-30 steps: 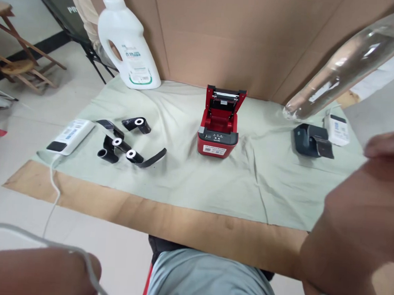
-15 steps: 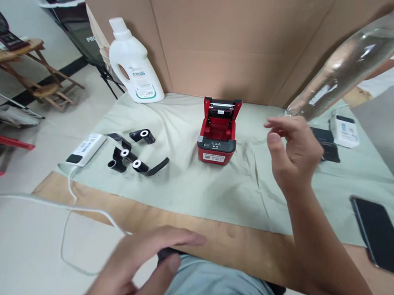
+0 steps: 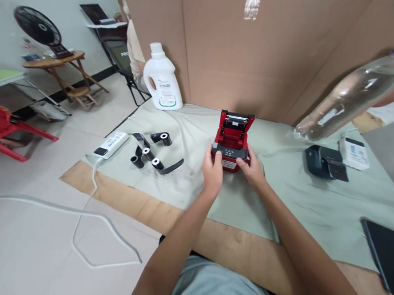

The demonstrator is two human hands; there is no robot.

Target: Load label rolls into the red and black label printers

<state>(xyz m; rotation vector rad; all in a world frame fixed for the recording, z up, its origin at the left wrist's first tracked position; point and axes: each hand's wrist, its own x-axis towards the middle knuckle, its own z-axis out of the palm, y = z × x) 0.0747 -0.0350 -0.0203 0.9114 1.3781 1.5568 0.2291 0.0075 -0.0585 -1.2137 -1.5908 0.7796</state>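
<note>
A small red and black label printer [image 3: 230, 152] stands on the pale green cloth with its lid raised and its inside bare. My left hand [image 3: 213, 170] grips its left side, thumb on the front top edge. From the right, my right hand [image 3: 253, 168] holds the opposite side, its thumb on the front corner. The fingers behind the printer's sides are partly hidden. Left of it lie several small black rolls [image 3: 146, 153] with white cores, one with a loose black strip trailing to the right.
A white jug [image 3: 163, 81] stands at the back left by the cardboard [image 3: 242, 57]. On the right are a large water bottle [image 3: 350, 92], a black case [image 3: 326, 162], a white device [image 3: 354, 152] and a phone [image 3: 384, 252]. A corded white device [image 3: 111, 145] lies left.
Both hands have come onto the printer's sides, the left from near my lap and the right from beside the bottle. The view has shifted, showing more of the room at left.
</note>
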